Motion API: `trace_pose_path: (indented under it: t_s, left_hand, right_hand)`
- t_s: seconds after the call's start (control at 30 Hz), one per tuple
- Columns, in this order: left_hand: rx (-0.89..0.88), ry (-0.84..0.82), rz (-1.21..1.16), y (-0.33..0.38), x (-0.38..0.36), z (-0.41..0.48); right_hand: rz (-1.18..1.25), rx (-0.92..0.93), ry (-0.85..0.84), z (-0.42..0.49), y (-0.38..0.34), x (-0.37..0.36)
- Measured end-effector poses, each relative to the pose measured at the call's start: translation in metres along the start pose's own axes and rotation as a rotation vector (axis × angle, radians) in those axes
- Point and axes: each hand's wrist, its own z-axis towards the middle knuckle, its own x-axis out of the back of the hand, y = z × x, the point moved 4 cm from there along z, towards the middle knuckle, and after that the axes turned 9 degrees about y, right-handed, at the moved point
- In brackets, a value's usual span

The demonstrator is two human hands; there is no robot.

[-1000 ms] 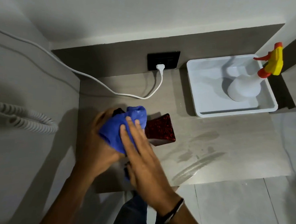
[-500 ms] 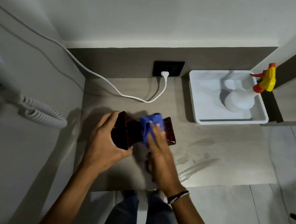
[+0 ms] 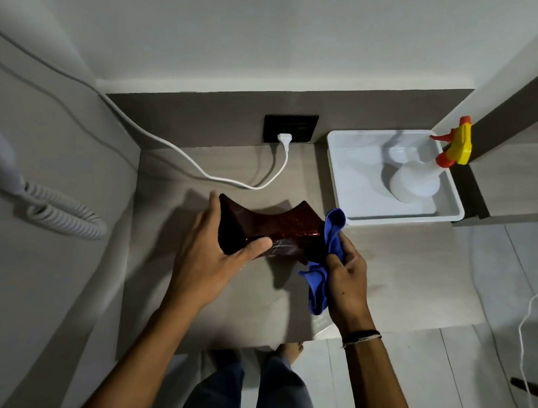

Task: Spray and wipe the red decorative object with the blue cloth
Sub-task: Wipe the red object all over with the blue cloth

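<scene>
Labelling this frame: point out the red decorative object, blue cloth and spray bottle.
red decorative object (image 3: 286, 228): head view, on its glossy pinched middle.
blue cloth (image 3: 333, 235): head view, on the upper fold by the object's right end.
spray bottle (image 3: 413, 185): head view, on its white body, inside the tray.

arms: bare, no sleeves | left hand (image 3: 207, 256): no rings or bands seen | right hand (image 3: 348, 278): bare | right wrist: dark band (image 3: 361, 333) beside thin pale string band | legs: grey-blue trousers (image 3: 248, 390) | feet: bare
</scene>
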Motion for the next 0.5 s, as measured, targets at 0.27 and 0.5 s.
trace_pose_path:
  t_s: [0.27, 0.5]
  left_hand:
    - [0.134, -0.265, 0.002, 0.008, 0.005, 0.016]
    - [-0.131, -0.152, 0.043, 0.005, 0.004, 0.020]
  right_hand:
    - [-0.053, 0.096, 0.065, 0.021, -0.027, -0.001]
    - [-0.202, 0.237, 0.017, 0.019, -0.037, -0.013]
